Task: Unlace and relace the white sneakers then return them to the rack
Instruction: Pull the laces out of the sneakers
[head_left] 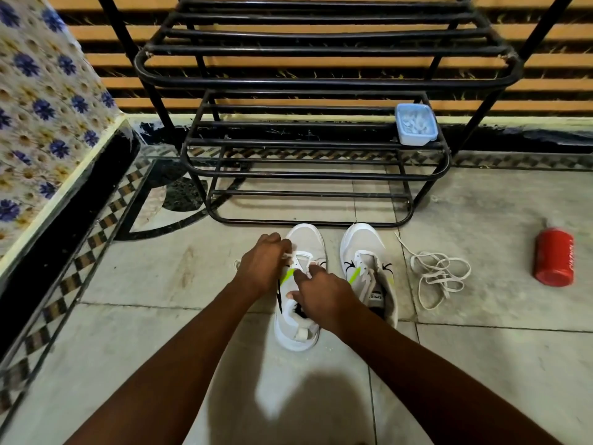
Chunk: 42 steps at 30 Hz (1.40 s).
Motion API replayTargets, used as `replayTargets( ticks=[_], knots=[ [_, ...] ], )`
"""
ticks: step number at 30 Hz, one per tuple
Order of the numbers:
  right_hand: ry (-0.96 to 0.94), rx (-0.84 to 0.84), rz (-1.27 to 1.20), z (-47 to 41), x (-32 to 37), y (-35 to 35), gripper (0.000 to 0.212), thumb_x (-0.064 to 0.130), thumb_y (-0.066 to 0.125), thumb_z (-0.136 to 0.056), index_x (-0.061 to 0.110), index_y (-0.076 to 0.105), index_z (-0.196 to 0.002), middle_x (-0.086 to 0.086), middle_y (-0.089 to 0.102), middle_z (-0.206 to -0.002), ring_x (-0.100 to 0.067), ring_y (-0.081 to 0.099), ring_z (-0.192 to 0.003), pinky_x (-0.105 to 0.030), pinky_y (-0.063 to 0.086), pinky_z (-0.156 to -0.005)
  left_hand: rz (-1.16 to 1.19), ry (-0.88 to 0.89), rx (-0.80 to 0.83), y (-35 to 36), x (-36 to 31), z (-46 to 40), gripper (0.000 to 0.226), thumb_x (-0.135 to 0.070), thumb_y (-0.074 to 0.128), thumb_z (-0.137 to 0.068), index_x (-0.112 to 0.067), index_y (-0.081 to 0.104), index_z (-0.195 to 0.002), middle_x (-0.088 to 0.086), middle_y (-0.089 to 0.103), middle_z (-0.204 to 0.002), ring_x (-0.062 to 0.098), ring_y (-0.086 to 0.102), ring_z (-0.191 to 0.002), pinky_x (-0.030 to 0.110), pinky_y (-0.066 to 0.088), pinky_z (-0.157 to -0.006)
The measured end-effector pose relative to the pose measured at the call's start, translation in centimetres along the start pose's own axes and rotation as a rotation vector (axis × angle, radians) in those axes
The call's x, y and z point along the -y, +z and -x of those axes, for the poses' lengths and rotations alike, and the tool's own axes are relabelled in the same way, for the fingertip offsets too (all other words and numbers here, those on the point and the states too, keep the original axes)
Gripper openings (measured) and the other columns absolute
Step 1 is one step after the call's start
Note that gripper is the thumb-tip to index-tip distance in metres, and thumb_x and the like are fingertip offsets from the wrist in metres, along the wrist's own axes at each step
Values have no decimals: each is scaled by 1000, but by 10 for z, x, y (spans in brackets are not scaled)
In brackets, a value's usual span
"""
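Lace [289,254] pinched by left hand [261,263] at left sneaker's [300,285] toe-end eyelets, toe toward rack [316,162]; right hand [324,292] curled at the tongue, grip unclear.

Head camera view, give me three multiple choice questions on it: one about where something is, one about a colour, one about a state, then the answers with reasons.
1. Where does the loose lace lie?
A. on the floor right of the right sneaker
B. on the rack's top shelf
C. inside the blue container

2. What colour is the bottle lying on the floor?
A. green
B. red
C. white

3. In what state is the right sneaker?
A. fully laced and tied
B. without a lace in its eyelets
C. standing on the rack

Answers: A, the lace sits tangled on the tiles between that sneaker and the bottle. B, its body is plainly red. B, its eyelets show bare, while both hands, left hand and right hand, work at the left sneaker in front of the rack.
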State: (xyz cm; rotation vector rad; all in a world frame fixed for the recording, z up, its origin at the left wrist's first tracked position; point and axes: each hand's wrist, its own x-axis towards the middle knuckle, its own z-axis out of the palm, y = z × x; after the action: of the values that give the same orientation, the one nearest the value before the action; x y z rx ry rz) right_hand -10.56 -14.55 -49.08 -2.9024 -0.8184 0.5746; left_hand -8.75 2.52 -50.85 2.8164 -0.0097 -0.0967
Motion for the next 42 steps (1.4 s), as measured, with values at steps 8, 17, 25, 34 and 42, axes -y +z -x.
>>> replayTargets(
  ticks=[8, 17, 25, 34, 42],
  knots=[
    [2, 0, -27, -2, -1, 3, 55, 53, 42, -102, 19, 38, -144, -16, 45, -140, -38, 54, -123, -46, 49, -95, 311, -63, -270, 4, -13, -2, 8, -16, 56, -91, -19, 59, -84, -3, 67, -89, 27, 59, -86, 40, 50, -68],
    [-3, 9, -58, 1, -3, -1, 53, 51, 43, -102, 20, 39, -145, -16, 43, -146, -39, 51, -126, -47, 47, -97, 831, -148, -737, -37, -43, 7, 15, 5, 42, -100, -8, 47, -94, 1, 64, -80, 14, 73, -70, 27, 58, -60],
    [8, 16, -46, 1, 0, -3, 51, 53, 42, -102, 19, 43, -140, -15, 45, -142, -34, 50, -128, -45, 47, -97, 665, -142, -652, -98, -19, -27, 9, -15, 52, -105, -16, 52, -96, -4, 61, -82, 14, 61, -73, 32, 47, -64],
    [-15, -3, -13, 5, 1, -6, 52, 54, 41, -102, 19, 42, -141, -15, 48, -137, -36, 54, -123, -44, 48, -93, 403, -244, -146, 18, 30, 17, 41, -37, 51, -79, -12, 63, -109, 6, 59, -96, 38, 54, -105, 33, 37, -79],
    [-54, -35, 9, 10, -1, -12, 51, 54, 40, -102, 18, 46, -137, -14, 50, -135, -36, 56, -121, -40, 48, -88, 213, -222, -12, 56, 59, 25, 47, -37, 57, -74, -28, 60, -120, 4, 52, -106, 32, 58, -100, 48, 56, -82]
  ],
)
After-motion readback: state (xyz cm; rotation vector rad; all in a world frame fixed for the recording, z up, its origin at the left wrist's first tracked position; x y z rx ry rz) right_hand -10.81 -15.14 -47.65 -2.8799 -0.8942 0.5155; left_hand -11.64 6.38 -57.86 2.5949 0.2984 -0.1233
